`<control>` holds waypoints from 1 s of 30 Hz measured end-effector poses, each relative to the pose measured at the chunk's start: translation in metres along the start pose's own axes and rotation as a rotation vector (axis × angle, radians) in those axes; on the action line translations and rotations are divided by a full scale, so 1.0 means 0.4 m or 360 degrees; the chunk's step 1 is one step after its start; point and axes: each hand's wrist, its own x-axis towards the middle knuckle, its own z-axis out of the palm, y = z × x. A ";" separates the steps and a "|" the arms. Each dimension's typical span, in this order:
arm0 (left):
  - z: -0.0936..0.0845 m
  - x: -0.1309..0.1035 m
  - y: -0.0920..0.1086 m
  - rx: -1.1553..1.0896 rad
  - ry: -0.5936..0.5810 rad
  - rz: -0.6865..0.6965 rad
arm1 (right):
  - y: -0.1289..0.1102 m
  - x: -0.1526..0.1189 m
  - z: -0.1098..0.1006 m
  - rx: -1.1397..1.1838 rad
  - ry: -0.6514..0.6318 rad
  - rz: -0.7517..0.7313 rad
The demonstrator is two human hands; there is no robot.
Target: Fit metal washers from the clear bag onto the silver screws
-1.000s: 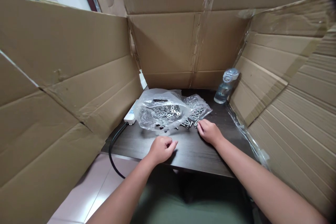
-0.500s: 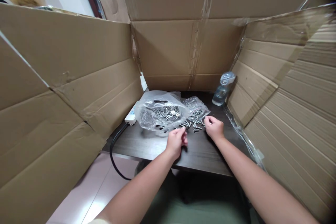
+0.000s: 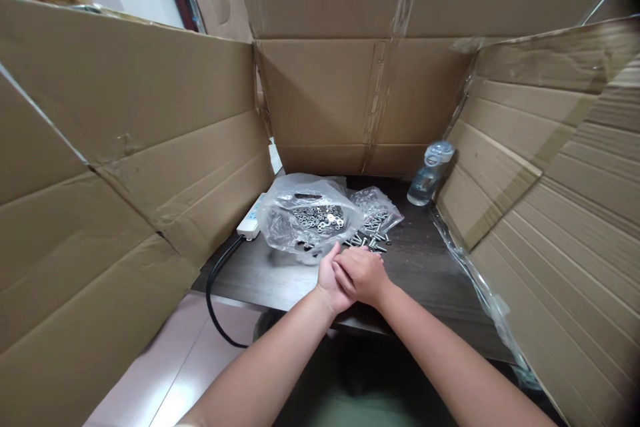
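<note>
Near the front of the dark table (image 3: pixel 280 283), my left hand (image 3: pixel 330 283) and my right hand (image 3: pixel 364 273) are together, the right laid over the left with fingers curled. Whatever lies between them is hidden. Just beyond them, several loose bolts (image 3: pixel 374 243) spill from a small clear plastic bag (image 3: pixel 373 200). To the left of these sits a larger, wide-mouthed plastic bag (image 3: pixel 280 230) with many metal washers and nuts (image 3: pixel 320 217) inside.
A water bottle (image 3: pixel 427 177) stands at the back right. At the left is a white power strip (image 3: pixel 250 220) with a black cable (image 3: pixel 213 287) hanging off the edge. Cardboard walls (image 3: pixel 320 93) enclose the table at the back and both sides.
My right hand has moved left from beside the bolts and now meets my left hand. The view has shifted slightly.
</note>
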 end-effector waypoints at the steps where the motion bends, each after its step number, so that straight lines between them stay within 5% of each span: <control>1: -0.002 0.001 0.000 -0.0030 -0.0025 -0.0009 | 0.003 -0.004 -0.004 0.0045 -0.0003 -0.0018; 4: -0.009 0.011 0.001 -0.0091 -0.0031 -0.0017 | 0.010 -0.017 -0.014 0.0324 0.0060 0.0017; 9: -0.014 0.026 0.001 -0.0151 0.0346 0.0141 | 0.021 -0.021 -0.017 0.0829 0.0357 0.0349; 16: -0.017 0.032 0.000 0.0029 0.0208 -0.0077 | 0.052 -0.027 -0.021 0.1068 0.1001 0.1218; 21: -0.020 0.007 0.024 0.0258 0.0214 -0.0327 | 0.062 -0.034 -0.031 0.1301 0.0767 0.1231; 24: -0.024 -0.020 0.036 0.0583 0.0330 -0.0073 | 0.059 -0.037 -0.039 0.1130 0.0454 0.1114; 27: -0.034 -0.049 0.048 0.0881 0.0432 0.0236 | 0.048 -0.035 -0.044 0.0856 0.0103 0.0700; 30: -0.047 -0.075 0.065 0.1053 0.0448 0.0320 | 0.032 -0.030 -0.040 0.0688 -0.0144 0.0247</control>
